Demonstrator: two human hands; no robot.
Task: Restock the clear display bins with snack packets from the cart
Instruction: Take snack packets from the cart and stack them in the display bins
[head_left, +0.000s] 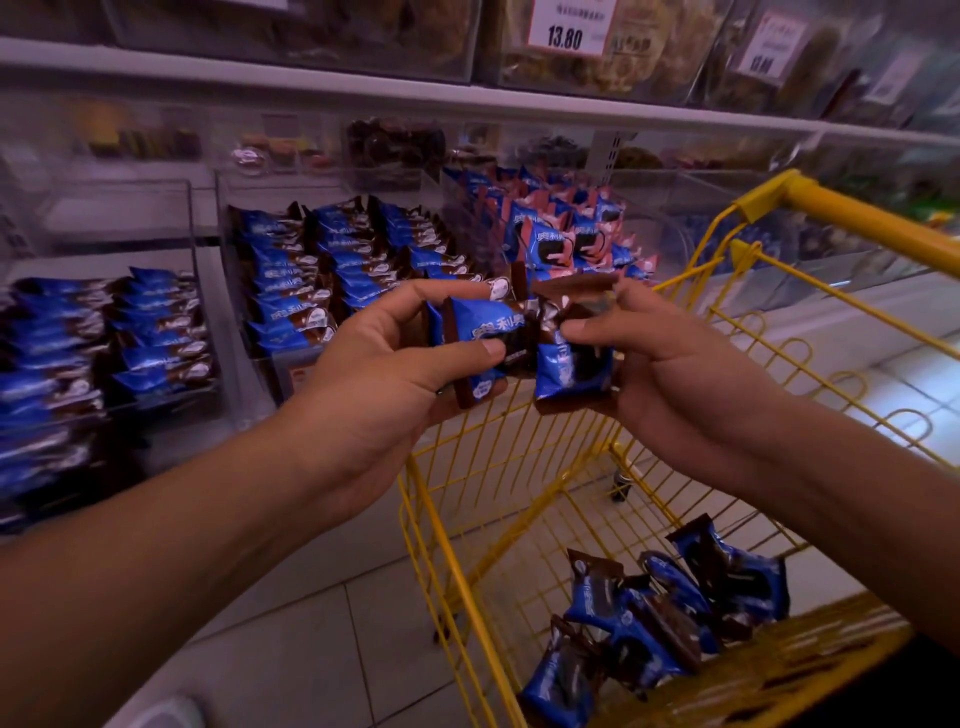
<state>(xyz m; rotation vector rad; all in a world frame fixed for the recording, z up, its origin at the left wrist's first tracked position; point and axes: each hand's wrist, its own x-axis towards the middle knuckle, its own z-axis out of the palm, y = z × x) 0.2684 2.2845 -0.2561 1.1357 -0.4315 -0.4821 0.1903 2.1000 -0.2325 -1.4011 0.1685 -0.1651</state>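
Blue snack packet (480, 340) gripped in left hand (387, 364), second blue packet (569, 364) pinched by right hand (670, 364), both held above yellow cart (587, 467), loose packets (649, 618) lying in cart, clear display bins (332, 280) stocked just beyond hands.

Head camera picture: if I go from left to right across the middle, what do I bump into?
Far-left bin of blue packets → middle bin → left hand gripping packets → right hand gripping packets → yellow cart.

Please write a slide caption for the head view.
Both hands hold blue packets above the yellow cart.
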